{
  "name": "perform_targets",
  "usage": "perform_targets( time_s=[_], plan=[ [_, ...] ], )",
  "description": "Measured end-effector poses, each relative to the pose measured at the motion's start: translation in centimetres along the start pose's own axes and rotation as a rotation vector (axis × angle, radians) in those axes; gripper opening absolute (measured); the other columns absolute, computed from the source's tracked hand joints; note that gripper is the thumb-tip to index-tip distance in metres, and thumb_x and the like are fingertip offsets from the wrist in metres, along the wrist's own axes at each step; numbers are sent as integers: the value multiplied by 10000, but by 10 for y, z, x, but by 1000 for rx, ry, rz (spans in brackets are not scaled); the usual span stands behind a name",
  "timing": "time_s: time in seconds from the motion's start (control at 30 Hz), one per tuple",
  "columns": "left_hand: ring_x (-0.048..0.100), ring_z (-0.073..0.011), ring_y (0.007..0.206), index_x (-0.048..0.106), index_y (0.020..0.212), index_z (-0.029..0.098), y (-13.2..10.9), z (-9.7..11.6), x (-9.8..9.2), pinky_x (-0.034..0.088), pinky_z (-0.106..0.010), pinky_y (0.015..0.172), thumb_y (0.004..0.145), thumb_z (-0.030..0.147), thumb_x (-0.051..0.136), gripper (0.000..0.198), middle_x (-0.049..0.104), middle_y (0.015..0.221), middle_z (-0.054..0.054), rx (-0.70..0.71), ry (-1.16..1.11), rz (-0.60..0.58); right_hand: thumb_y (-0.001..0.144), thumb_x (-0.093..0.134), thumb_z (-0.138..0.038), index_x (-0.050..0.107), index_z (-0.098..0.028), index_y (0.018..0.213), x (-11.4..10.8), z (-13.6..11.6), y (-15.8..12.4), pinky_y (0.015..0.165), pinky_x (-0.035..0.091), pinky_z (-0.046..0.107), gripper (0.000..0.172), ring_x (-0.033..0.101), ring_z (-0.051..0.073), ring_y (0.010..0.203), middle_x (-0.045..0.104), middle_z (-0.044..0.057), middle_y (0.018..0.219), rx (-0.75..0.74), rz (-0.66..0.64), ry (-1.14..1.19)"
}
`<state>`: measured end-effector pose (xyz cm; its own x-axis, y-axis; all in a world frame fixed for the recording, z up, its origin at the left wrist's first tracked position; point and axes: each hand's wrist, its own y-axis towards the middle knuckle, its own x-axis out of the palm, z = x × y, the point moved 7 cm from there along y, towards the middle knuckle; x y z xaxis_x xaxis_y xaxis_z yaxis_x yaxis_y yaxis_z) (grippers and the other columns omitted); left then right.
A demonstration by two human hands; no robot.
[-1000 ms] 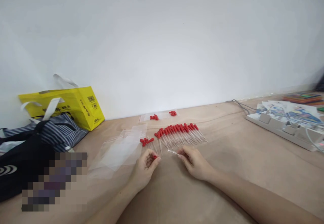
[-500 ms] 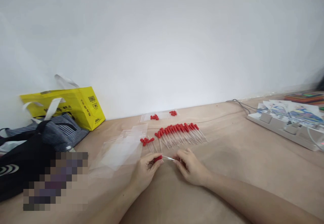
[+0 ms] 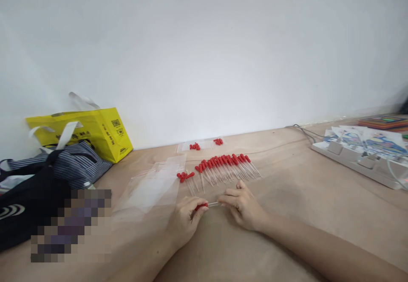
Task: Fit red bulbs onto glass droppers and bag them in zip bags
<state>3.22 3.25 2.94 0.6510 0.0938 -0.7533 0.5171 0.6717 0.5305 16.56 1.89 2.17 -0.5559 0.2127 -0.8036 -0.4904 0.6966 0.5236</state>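
Note:
A single glass dropper [image 3: 211, 204] with a red rubber bulb spans the gap between my two hands, low over the tan table [image 3: 299, 188]. My left hand [image 3: 185, 219] pinches the red bulb end. My right hand [image 3: 242, 205] pinches the clear glass tube end. Just beyond my fingers lies a row of several finished droppers with red bulbs [image 3: 228, 166]. A small heap of loose red bulbs [image 3: 184, 176] lies left of that row, with a few bare glass tubes beside it.
Clear plastic bags [image 3: 153, 186] lie flat left of my hands. More red bulbs [image 3: 194, 147] sit on a bag by the wall. A yellow tote [image 3: 95, 131] and dark striped bags [image 3: 57, 169] fill the left. A white power strip [image 3: 360, 161] and printed papers are at right.
My hands came together: the red bulb in my left hand and the glass tube in my right now meet as one dropper. Both hands drew slightly nearer to me.

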Motion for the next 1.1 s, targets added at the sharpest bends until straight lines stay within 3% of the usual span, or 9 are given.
perform_targets(
  time_s=[0.23,0.37,0.6,0.8,0.87,0.97,1.1],
  plan=[
    [572,-140,595,564,770,184,-1,13,2,380,-307,671,828,234,432,153,647,664,-14,149,112,-2,764,387,-106,582,-193,813,-1,-7,0,628,191,284,219,409,103,567,567,4,693,-38,36,-68],
    [561,-136,579,559,746,184,-2,16,5,374,-306,671,832,227,418,170,640,648,-13,168,123,-20,791,379,-127,574,-191,793,4,-9,1,632,192,284,205,407,105,563,570,6,684,-24,32,-58],
    [571,-144,612,588,776,189,4,5,4,382,-320,703,837,256,419,192,654,673,-21,122,99,-46,839,371,-147,561,-191,848,7,-5,7,645,214,265,196,465,113,630,591,10,740,20,-18,-19],
    [568,-164,737,608,851,216,11,-3,-6,387,-323,744,820,258,474,144,662,765,-15,175,167,2,830,441,-216,603,-218,840,5,-4,10,681,223,293,162,474,153,770,600,24,774,33,-77,-92],
    [555,-182,824,592,935,218,12,-11,-13,381,-337,780,809,264,487,170,651,851,-30,135,208,65,821,444,-198,605,-218,830,5,2,9,688,230,292,163,482,154,779,609,19,775,104,-73,-84],
    [519,-225,920,560,1009,207,12,-35,-26,377,-376,800,782,281,506,245,611,968,-65,-45,310,184,813,438,-194,609,-223,824,2,26,12,701,245,282,174,504,155,806,628,9,823,321,5,-55],
    [504,-253,928,563,1008,209,11,-69,-33,393,-399,780,729,237,543,282,581,982,-74,-284,418,193,801,443,-222,611,-207,861,-1,60,23,730,260,276,179,529,164,835,646,17,842,603,115,-81]
  ],
)
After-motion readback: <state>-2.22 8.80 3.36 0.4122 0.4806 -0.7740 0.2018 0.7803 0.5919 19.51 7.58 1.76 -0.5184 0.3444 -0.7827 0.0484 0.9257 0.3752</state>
